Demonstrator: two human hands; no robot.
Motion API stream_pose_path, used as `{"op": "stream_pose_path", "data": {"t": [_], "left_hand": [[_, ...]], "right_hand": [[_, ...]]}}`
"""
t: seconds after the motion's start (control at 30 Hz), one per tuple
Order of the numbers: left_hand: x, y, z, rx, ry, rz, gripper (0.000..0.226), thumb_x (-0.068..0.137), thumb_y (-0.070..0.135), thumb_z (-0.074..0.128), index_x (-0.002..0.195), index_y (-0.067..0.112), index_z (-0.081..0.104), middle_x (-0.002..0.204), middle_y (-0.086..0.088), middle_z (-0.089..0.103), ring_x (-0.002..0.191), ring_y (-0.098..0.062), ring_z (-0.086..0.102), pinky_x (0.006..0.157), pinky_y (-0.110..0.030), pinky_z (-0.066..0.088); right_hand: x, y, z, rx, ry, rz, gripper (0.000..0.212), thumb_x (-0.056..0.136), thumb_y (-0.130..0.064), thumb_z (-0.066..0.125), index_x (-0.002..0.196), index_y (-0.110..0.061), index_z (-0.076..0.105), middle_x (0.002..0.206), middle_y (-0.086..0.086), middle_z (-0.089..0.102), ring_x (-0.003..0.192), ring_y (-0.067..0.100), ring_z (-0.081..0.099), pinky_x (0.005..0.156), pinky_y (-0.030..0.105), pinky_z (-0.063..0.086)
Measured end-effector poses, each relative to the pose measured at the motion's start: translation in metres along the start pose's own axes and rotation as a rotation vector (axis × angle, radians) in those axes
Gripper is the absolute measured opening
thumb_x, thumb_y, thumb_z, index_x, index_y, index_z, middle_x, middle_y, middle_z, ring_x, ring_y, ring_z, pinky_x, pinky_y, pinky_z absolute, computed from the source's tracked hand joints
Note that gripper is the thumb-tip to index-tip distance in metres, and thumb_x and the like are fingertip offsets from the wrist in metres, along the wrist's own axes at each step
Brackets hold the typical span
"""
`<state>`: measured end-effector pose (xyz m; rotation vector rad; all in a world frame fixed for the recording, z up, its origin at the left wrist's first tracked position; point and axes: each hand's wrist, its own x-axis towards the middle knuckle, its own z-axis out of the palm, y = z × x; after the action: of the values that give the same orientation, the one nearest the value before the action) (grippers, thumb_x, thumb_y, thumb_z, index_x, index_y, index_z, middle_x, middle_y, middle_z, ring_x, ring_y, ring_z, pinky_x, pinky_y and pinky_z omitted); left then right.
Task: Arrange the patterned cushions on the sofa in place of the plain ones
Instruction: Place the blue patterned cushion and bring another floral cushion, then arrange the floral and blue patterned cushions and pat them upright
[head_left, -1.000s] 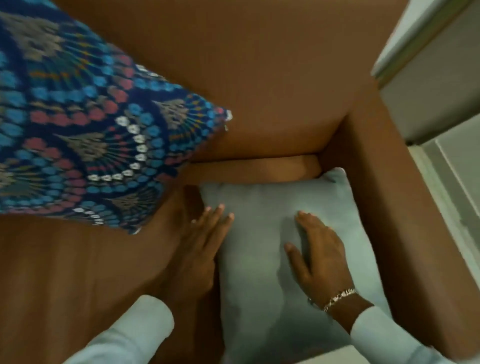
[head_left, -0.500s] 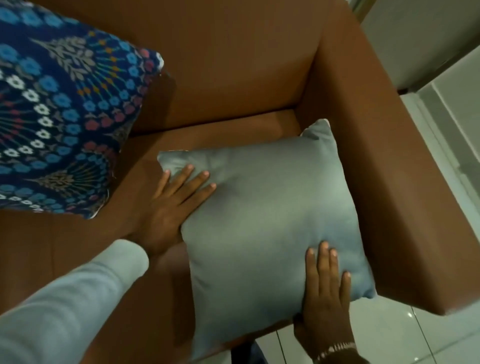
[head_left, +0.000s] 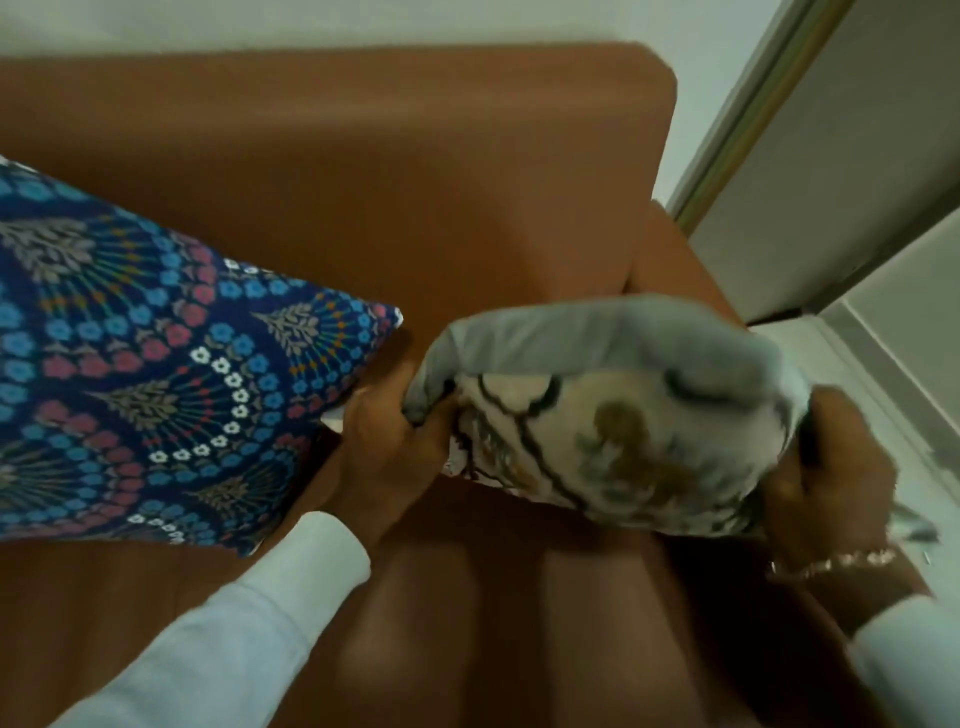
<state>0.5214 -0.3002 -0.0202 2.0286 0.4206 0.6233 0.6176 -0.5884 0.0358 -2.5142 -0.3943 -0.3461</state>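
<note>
A plain grey cushion (head_left: 597, 332) is lifted off the brown sofa (head_left: 415, 156), held between both hands. Its underside shows a cream fabric with dark lines and olive shapes (head_left: 597, 447); whether that is the same cushion's other face or a second cushion I cannot tell. My left hand (head_left: 395, 441) grips its left end and my right hand (head_left: 831, 467) grips its right end. A dark blue patterned cushion (head_left: 156, 364) with blue, pink and white flowers leans against the sofa back at the left.
The sofa's right armrest (head_left: 675, 260) is just behind the held cushion. Beyond it lie a pale tiled floor (head_left: 909, 338) and a white wall with a door frame (head_left: 753, 104). The brown seat (head_left: 467, 597) lies below my hands.
The grey cushion lay flat on the seat under my hands; now both hands grip its ends and it is raised and turned, showing a cream patterned face. The view has pulled back.
</note>
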Motion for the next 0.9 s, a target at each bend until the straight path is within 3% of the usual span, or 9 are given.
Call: {"op": "stream_pose_path", "data": {"t": [0.07, 0.17, 0.3, 0.37, 0.43, 0.53, 0.6, 0.73, 0.9], "left_hand": [[0.020, 0.011, -0.004, -0.040, 0.037, 0.024, 0.029, 0.082, 0.040, 0.067, 0.065, 0.018, 0.058, 0.051, 0.005, 0.050, 0.046, -0.007, 0.046, 0.044, -0.024, 0.037], [0.051, 0.012, -0.012, -0.136, 0.038, -0.081, 0.033, 0.077, 0.037, 0.072, 0.053, 0.023, 0.055, 0.049, 0.008, 0.051, 0.044, -0.006, 0.047, 0.042, -0.022, 0.038], [0.096, 0.010, -0.020, -0.069, 0.021, -0.195, 0.044, 0.080, 0.040, 0.073, 0.045, 0.022, 0.054, 0.047, 0.012, 0.055, 0.044, -0.005, 0.052, 0.044, -0.022, 0.040], [0.109, 0.007, -0.019, -0.046, 0.003, -0.248, 0.039, 0.079, 0.044, 0.072, 0.051, 0.019, 0.064, 0.052, 0.009, 0.065, 0.050, -0.012, 0.063, 0.050, -0.024, 0.048], [0.114, 0.001, -0.011, 0.031, 0.043, -0.239, 0.041, 0.081, 0.044, 0.070, 0.065, 0.006, 0.069, 0.064, -0.009, 0.071, 0.056, -0.025, 0.064, 0.057, -0.035, 0.053], [0.110, -0.010, 0.005, 0.119, 0.190, -0.206, 0.029, 0.085, 0.030, 0.069, 0.071, 0.005, 0.070, 0.066, -0.014, 0.069, 0.059, -0.023, 0.060, 0.058, -0.036, 0.051], [0.103, -0.014, 0.010, 0.152, 0.223, -0.177, 0.013, 0.086, 0.020, 0.066, 0.082, 0.010, 0.073, 0.074, -0.005, 0.071, 0.069, -0.020, 0.066, 0.066, -0.034, 0.056], [0.090, -0.014, -0.005, 0.164, 0.160, -0.066, 0.016, 0.086, 0.014, 0.061, 0.097, 0.012, 0.072, 0.087, 0.001, 0.071, 0.083, -0.015, 0.068, 0.079, -0.034, 0.059], [0.062, -0.014, -0.059, 0.201, 0.244, 0.062, 0.022, 0.087, 0.012, 0.059, 0.106, 0.010, 0.070, 0.103, -0.002, 0.071, 0.098, -0.014, 0.066, 0.089, -0.034, 0.055]], "right_hand": [[0.055, -0.012, -0.001, 0.003, 0.044, -0.039, 0.025, 0.091, -0.022, 0.044, 0.095, -0.001, 0.057, 0.087, 0.028, 0.062, 0.083, 0.043, 0.057, 0.068, 0.042, 0.040], [0.119, -0.024, 0.009, -0.035, 0.043, -0.167, 0.033, 0.094, -0.027, 0.041, 0.098, 0.001, 0.059, 0.089, 0.031, 0.064, 0.081, 0.043, 0.058, 0.065, 0.035, 0.035], [0.197, -0.032, 0.025, -0.109, -0.131, -0.228, 0.029, 0.096, -0.024, 0.046, 0.103, -0.003, 0.064, 0.099, 0.029, 0.067, 0.092, 0.042, 0.060, 0.073, 0.035, 0.037], [0.223, -0.032, 0.038, -0.128, -0.213, -0.204, 0.027, 0.095, -0.024, 0.048, 0.102, -0.005, 0.066, 0.096, 0.027, 0.067, 0.095, 0.040, 0.061, 0.074, 0.033, 0.036], [0.232, -0.027, 0.055, -0.128, -0.256, -0.194, 0.024, 0.093, -0.020, 0.051, 0.101, -0.003, 0.066, 0.098, 0.027, 0.067, 0.098, 0.038, 0.061, 0.075, 0.035, 0.040], [0.221, -0.012, 0.086, -0.109, -0.295, -0.134, 0.027, 0.096, -0.022, 0.047, 0.113, -0.010, 0.065, 0.110, 0.025, 0.067, 0.105, 0.040, 0.060, 0.087, 0.041, 0.045], [0.212, -0.009, 0.100, -0.115, -0.231, -0.094, 0.029, 0.097, -0.027, 0.044, 0.115, -0.017, 0.064, 0.109, 0.025, 0.068, 0.102, 0.042, 0.060, 0.089, 0.046, 0.048], [0.211, -0.021, 0.100, -0.113, -0.006, -0.116, 0.029, 0.096, -0.029, 0.043, 0.109, -0.016, 0.065, 0.101, 0.023, 0.069, 0.094, 0.044, 0.060, 0.081, 0.045, 0.048], [0.157, -0.086, 0.079, 0.223, 0.305, -0.422, 0.019, 0.095, -0.018, 0.046, 0.100, -0.012, 0.063, 0.100, 0.013, 0.065, 0.094, 0.029, 0.058, 0.084, 0.036, 0.043]]}}
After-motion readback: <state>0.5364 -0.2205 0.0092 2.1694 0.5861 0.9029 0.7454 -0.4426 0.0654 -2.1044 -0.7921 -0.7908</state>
